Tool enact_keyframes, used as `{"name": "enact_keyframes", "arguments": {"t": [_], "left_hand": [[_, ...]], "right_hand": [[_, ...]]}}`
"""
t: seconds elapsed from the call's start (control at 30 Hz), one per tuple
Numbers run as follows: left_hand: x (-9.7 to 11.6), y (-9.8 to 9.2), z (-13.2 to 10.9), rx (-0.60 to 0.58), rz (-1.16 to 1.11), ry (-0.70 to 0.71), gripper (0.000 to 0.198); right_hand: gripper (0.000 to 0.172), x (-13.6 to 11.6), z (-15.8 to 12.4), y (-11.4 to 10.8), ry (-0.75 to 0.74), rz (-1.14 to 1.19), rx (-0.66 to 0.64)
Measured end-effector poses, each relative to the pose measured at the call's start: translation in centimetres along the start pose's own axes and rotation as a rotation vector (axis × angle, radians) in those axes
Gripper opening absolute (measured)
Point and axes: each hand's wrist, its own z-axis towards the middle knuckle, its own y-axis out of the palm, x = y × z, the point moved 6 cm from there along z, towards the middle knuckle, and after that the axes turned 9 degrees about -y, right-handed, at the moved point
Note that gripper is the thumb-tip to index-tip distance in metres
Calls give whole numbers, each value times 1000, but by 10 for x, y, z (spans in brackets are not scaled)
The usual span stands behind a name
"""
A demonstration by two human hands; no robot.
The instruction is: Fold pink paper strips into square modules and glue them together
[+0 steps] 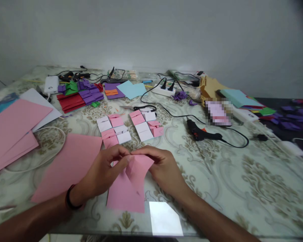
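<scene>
A creased sheet of pink paper (126, 195) stands partly lifted off the patterned table, between my two hands. My left hand (103, 171) pinches its upper left part between thumb and fingers. At the top edge, my right hand (164, 168) is closed on the same sheet, its thumb hidden behind the paper. A larger flat pink sheet (73, 161) lies under and beside my left forearm. Just beyond my hands are folded pink and white paper squares (113, 129), with a second such group (146, 126) to their right.
A black glue gun (200, 131) with a looping cord lies on the right. Scissors (138, 108) rest behind the folded squares. A power strip (164, 89), coloured paper pieces (80, 97) and more pink sheets (15, 127) surround the work. A white paper piece (165, 218) lies near the front edge.
</scene>
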Motion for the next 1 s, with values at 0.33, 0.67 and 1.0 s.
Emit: {"name": "enact_keyframes", "arguments": {"t": [0.33,0.67,1.0], "left_hand": [[-13,-4,8,-47,-63,-20,23],[-12,2,11,-132,197,-27,17],[-20,3,11,-166,104,-151,29]], "right_hand": [[17,10,9,-15,153,115,6],[33,6,8,-11,82,-74,-166],[29,19,5,-7,182,-52,-73]]}}
